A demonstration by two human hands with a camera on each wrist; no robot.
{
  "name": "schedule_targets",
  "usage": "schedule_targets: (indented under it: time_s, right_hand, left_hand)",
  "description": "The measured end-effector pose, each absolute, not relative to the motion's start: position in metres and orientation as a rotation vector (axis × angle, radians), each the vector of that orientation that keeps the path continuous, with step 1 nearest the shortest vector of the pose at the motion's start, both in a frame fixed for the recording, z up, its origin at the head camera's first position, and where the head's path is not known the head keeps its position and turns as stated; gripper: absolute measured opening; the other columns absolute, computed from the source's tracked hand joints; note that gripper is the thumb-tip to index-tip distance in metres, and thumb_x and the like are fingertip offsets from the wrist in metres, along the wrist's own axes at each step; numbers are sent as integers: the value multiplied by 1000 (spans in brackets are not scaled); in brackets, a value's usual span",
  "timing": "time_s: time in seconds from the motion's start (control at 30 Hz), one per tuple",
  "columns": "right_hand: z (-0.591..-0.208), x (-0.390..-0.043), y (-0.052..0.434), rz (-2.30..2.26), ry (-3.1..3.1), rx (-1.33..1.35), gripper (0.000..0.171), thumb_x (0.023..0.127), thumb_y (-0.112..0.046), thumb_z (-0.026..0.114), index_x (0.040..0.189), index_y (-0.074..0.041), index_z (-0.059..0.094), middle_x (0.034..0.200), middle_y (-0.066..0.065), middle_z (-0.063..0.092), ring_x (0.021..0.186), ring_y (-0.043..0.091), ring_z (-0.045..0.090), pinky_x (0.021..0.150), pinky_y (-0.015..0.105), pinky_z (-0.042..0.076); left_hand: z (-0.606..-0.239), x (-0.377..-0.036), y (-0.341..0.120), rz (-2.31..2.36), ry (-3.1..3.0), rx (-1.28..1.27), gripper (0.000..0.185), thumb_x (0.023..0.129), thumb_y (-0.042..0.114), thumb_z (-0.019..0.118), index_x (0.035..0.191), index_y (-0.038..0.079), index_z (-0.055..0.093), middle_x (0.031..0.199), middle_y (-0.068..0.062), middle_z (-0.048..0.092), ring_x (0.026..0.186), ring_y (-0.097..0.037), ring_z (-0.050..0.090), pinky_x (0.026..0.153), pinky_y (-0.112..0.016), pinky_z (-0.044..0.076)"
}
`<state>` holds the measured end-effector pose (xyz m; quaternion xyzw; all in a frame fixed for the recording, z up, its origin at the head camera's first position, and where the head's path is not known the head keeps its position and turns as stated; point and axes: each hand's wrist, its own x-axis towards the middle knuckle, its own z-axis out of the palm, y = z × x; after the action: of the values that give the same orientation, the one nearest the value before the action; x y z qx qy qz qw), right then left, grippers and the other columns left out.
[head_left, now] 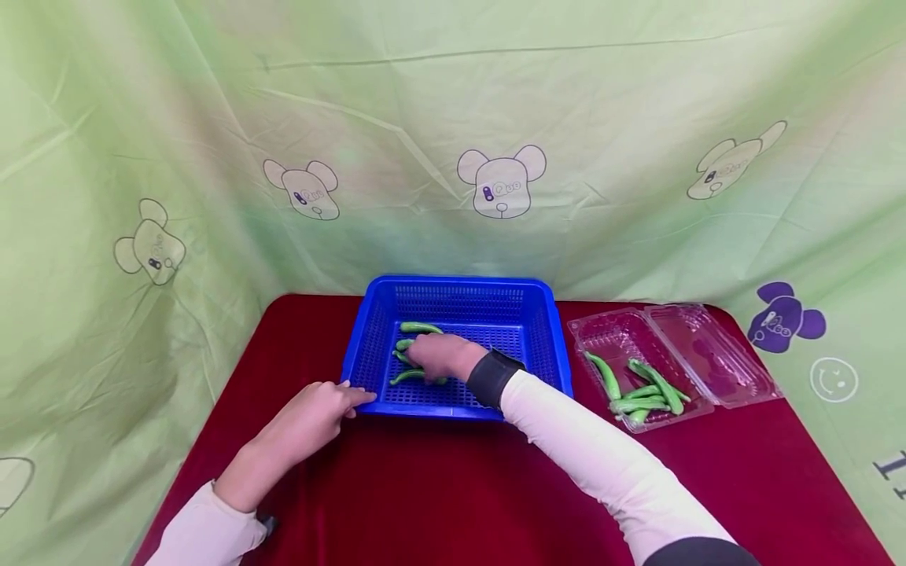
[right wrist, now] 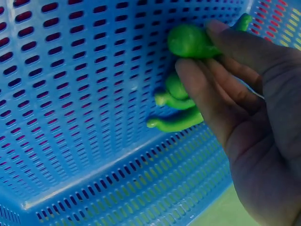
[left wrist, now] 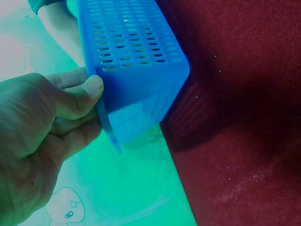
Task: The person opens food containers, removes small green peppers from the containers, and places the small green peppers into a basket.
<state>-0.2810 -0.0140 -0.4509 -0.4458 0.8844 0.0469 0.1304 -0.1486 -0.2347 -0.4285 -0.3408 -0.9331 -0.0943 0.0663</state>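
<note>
A red cloth-covered surface (head_left: 439, 487) with rounded far corners fills the lower middle of the head view. Behind it and round both sides hangs a pale green sheet (head_left: 453, 118), creased and folded, closing off the room from nine o'clock through twelve to three. Outline bear heads (head_left: 501, 182) are printed across it; a purple bear (head_left: 782, 317) and a smiley face (head_left: 834, 380) sit at three o'clock. Light is soft and even.
</note>
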Motion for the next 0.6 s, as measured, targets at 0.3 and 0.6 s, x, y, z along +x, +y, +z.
schedule_targets:
  time_s: [0.3,0.6]
  right_hand:
    - [-448,-290,0,104,2662,-1300,9,84,-20,81,80,-16,74,78,-1,73,71,14,67,70,30,60]
    - [-397,-313,88,-73,2917,-1103,22,97,-27,66,78,-16,61,76,-1,65,73,22,68,71,45,60]
  left_hand:
    - [-431,-149,-234,-303,-2816,-1023,41,77,-16,70,111,6,78,78,1,75,99,-29,77,87,-39,63]
    - [-430,-148,-235,-289,-2825,-1014,43,76,-18,69,112,5,78,79,0,76,100,-30,77,86,-39,63]
